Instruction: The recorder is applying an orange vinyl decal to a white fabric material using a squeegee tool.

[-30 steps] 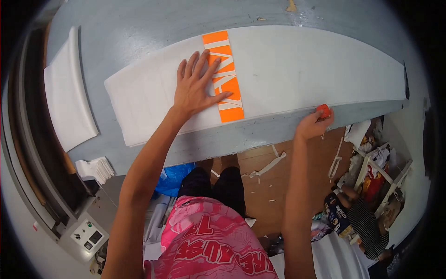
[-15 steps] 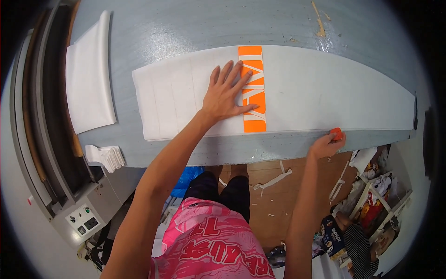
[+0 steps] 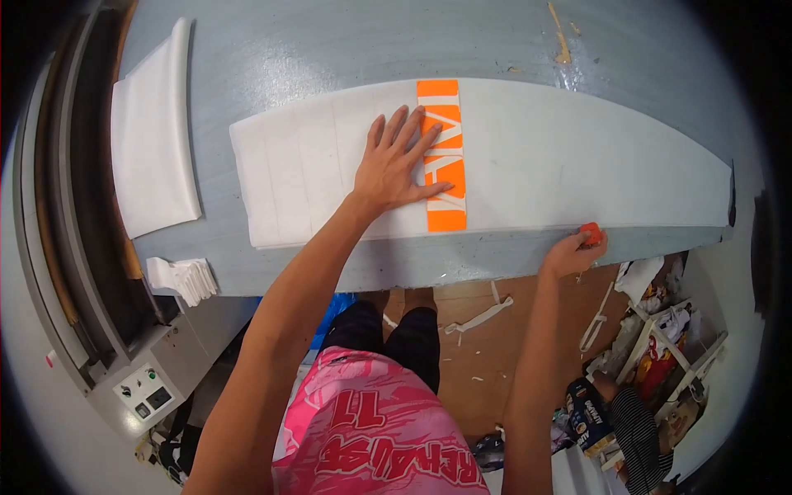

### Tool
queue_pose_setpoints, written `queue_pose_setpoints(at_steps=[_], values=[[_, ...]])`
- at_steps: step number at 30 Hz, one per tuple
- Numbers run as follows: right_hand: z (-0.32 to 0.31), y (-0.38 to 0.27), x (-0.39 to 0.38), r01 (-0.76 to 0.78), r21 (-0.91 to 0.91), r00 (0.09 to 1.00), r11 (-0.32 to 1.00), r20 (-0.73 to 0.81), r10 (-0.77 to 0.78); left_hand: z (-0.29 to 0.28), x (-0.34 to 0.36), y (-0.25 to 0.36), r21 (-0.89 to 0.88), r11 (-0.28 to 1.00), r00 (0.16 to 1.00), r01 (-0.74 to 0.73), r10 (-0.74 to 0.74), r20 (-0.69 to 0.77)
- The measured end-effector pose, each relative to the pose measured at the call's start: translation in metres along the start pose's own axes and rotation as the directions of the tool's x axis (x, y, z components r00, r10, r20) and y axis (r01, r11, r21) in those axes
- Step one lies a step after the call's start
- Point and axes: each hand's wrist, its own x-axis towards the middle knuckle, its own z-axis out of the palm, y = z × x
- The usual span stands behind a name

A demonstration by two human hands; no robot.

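A long white sheet of fabric or paper (image 3: 569, 153), tapered at its right end, lies across the table; it seems layered along its near edge. Across its middle runs an orange strip with white lettering (image 3: 452, 170). My left hand (image 3: 394, 165) is open and pressed flat, fingers spread, partly on the white sheet and partly over the strip. At the sheet's near edge, to the right, my right hand (image 3: 571, 254) pinches a small orange-red block (image 3: 591, 233). Its exact kind is not clear.
On the grey-blue table (image 3: 363, 41), a folded white cloth (image 3: 153, 136) lies far left, with a small stack of white pieces (image 3: 183, 279) below it. A machine with a control panel (image 3: 148, 396) stands left. Right of me is a cluttered shelf (image 3: 672, 355); white scraps (image 3: 480, 318) litter the floor.
The whole view has shifted slightly, moving the scene a little left and up. My left hand stays flat on the strip; my right hand still grips the orange-red block at the sheet's near edge.
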Motion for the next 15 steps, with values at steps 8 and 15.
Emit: queue_pose_setpoints(at_steps=[8,15], values=[[0.002,-0.010,-0.003,-0.019,0.039,1.000,0.999,0.025,0.018,-0.003,0.000,-0.002,0.032,0.999,1.000,-0.004,0.004,0.006],[-0.005,-0.001,0.003,-0.017,0.138,1.000,0.990,0.007,0.016,-0.005,0.004,0.002,0.023,1.000,1.000,-0.018,0.018,-0.004]])
